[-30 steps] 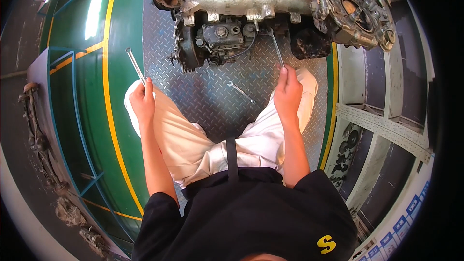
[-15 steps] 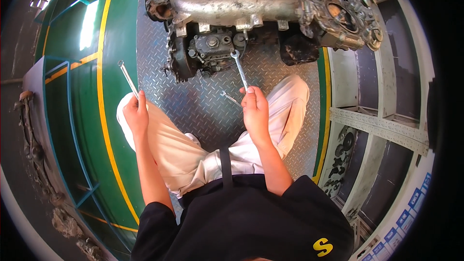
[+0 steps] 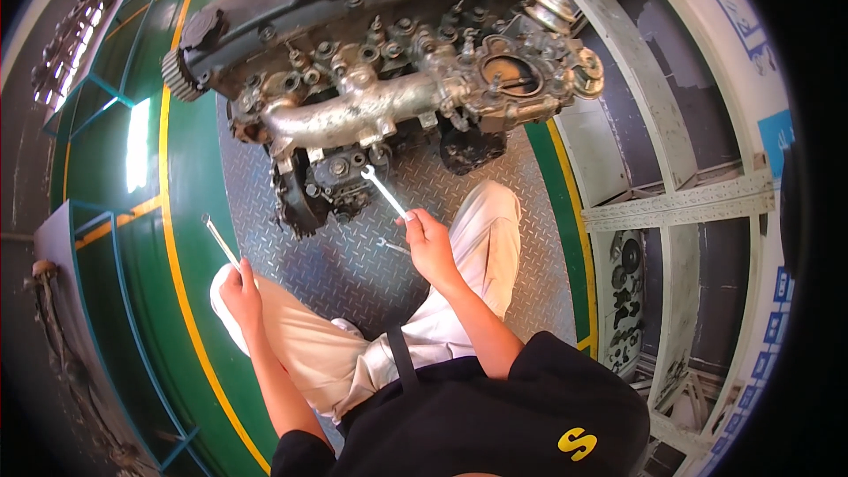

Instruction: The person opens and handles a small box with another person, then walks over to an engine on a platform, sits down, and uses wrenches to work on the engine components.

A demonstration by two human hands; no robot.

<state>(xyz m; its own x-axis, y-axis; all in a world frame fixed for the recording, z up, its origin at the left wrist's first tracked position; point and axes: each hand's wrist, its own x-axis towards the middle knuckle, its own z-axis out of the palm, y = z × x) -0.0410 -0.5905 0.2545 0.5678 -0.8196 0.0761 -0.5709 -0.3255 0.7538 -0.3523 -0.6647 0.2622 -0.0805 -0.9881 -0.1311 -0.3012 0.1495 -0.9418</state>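
green floor (image 3: 193, 146) | yellow line (image 3: 165, 150) | ridged metal plate (image 3: 252, 212) | blue frame (image 3: 117, 274) | pale rack (image 3: 678, 208) at right

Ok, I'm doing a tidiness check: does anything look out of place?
Mildly, yes: a loose wrench lies on the patterned metal plate between the person's legs, which looks stray because the left hand holds one wrench and the right hand an open-ended wrench.

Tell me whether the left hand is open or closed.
Closed: the left hand is wrapped around one end of a wrench, whose other end sticks out.
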